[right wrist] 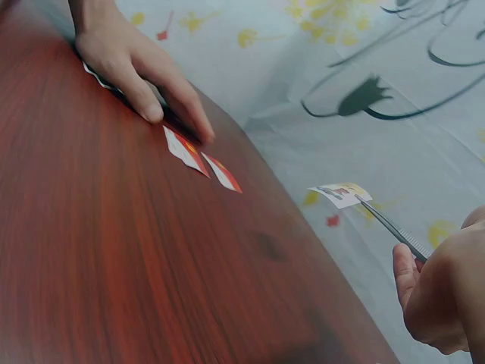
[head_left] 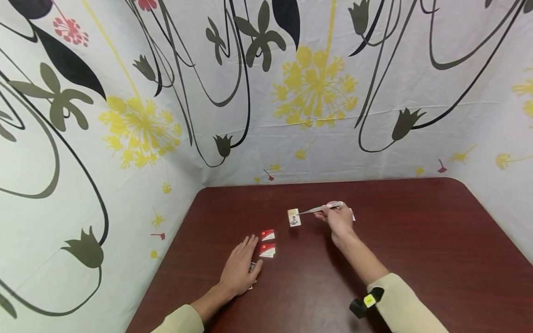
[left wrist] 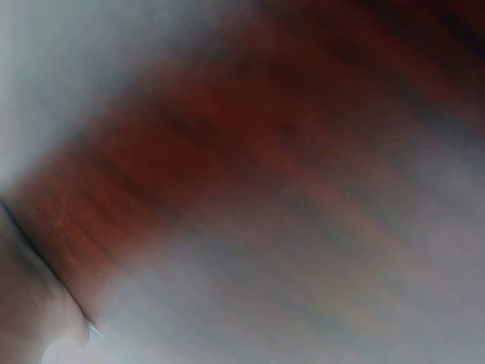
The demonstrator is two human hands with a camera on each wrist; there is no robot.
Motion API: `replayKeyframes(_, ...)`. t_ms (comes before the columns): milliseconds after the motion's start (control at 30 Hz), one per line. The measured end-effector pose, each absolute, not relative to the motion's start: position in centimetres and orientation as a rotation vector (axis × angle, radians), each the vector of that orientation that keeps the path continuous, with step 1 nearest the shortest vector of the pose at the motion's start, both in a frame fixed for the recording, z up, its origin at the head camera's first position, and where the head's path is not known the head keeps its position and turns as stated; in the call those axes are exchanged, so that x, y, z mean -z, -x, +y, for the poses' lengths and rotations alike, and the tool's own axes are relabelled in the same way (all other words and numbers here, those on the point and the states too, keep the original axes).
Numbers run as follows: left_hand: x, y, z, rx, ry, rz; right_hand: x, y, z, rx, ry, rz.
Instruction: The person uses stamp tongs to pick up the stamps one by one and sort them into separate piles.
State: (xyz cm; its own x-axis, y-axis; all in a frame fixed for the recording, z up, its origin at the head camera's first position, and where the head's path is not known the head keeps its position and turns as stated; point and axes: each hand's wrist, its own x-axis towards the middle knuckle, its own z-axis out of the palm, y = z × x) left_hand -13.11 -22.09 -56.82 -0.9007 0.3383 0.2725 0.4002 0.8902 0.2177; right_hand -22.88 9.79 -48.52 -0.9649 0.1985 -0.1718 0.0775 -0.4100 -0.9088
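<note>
My right hand (head_left: 339,221) holds metal tweezers (head_left: 317,209), whose tips grip a small picture card (head_left: 294,218) by its edge. In the right wrist view that card (right wrist: 342,195) hangs above the table. My left hand (head_left: 239,267) lies on the table with fingers fairly straight, partly covering small cards with a dark print (head_left: 252,267). Beside its fingertips are a red-and-white card (head_left: 268,235) and, nearer me, a small stack of red-and-white cards (head_left: 267,249). The left wrist view is mostly blurred.
A brown wooden table (head_left: 416,240) carries everything. A white piece (head_left: 353,215) peeks out behind my right hand. Patterned cloth (head_left: 250,111) hangs behind the table and along its left side. A black strap with a yellow patch (head_left: 368,300) is on my right sleeve.
</note>
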Motion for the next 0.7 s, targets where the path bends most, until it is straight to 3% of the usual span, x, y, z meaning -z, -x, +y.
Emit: replayKeyframes(700, 56.8, 13.0, -22.0, 0.416, 0.539, -2.849, 49.3, 21.6, 24.0, -2.471, 0.611, -1.634)
